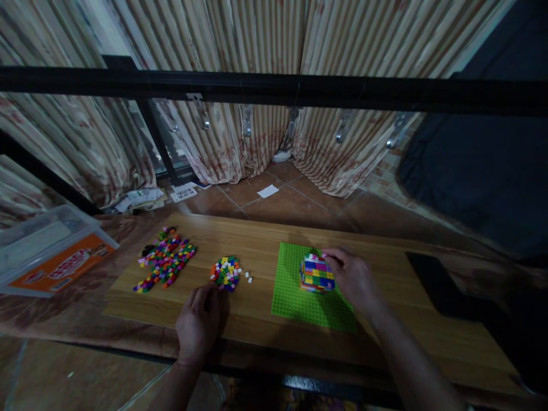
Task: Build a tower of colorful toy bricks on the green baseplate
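A block-shaped build of colourful toy bricks (317, 273) stands on a green baseplate (285, 291). My right hand (351, 277) is at its upper right edge, fingers pinched together; whatever they may hold is too small to make out. My left hand (199, 319) rests by the near edge of a small round pile of loose bricks (225, 272). Its fingertips are drawn together at the pile, and I cannot see clearly what is between them. A few white bricks (248, 277) lie just right of that pile.
A larger spread of loose bricks (166, 260) lies on the left of the wooden board (257, 308). Beyond it stands a clear plastic box (55, 251) with an orange label. A dark flat object (436, 282) lies at the right. A black bar (274, 90) crosses before the curtains.
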A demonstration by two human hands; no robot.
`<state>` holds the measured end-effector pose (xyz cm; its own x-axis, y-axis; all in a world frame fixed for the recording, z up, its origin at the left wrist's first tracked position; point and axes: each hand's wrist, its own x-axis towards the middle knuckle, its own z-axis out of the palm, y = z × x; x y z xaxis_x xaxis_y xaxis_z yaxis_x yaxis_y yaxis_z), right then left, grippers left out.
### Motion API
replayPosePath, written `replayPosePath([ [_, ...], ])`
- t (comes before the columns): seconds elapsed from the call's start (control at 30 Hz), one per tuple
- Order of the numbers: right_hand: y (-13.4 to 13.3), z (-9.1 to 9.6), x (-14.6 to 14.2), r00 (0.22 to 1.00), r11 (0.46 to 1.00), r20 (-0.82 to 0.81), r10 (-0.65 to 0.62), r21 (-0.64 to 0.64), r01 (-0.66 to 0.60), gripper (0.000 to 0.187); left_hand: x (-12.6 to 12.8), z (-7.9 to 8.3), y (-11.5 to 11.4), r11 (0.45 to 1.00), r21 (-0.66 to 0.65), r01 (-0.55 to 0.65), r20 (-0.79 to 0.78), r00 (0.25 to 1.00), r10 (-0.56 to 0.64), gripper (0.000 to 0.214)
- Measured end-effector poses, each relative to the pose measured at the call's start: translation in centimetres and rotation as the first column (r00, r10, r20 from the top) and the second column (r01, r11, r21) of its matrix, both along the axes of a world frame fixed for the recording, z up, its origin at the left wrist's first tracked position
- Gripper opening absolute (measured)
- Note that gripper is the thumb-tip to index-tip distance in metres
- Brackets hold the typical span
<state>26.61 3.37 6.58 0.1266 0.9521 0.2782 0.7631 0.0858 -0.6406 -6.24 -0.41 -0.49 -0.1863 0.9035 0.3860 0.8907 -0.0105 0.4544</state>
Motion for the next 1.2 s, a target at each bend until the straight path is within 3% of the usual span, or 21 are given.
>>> replayPosePath([
  [0.33,1.0,0.3,-0.3,0.976,0.99,0.176,0.13,-0.074,-0.119,0.028,-0.1,-0.2,0.0,0.999,-0.049,-0.017,-0.006,1.0,0.017,0.022],
  [0.9,2.4,-0.5,0.7,0.975,0.972,-0.169,0.143,-0.161,-0.17,0.018,0.1,0.1,0.0,1.0,-0.018,0.006,0.015,1.0,-0.006,0.023],
  [1.2,3.2,0.3,1.1,0.963,0.928,-0.191,0.191,-0.285,-0.241,0.021,0.1,0.0,0.0,1.0,-0.023,0.006,0.02,1.0,-0.006,0.024],
])
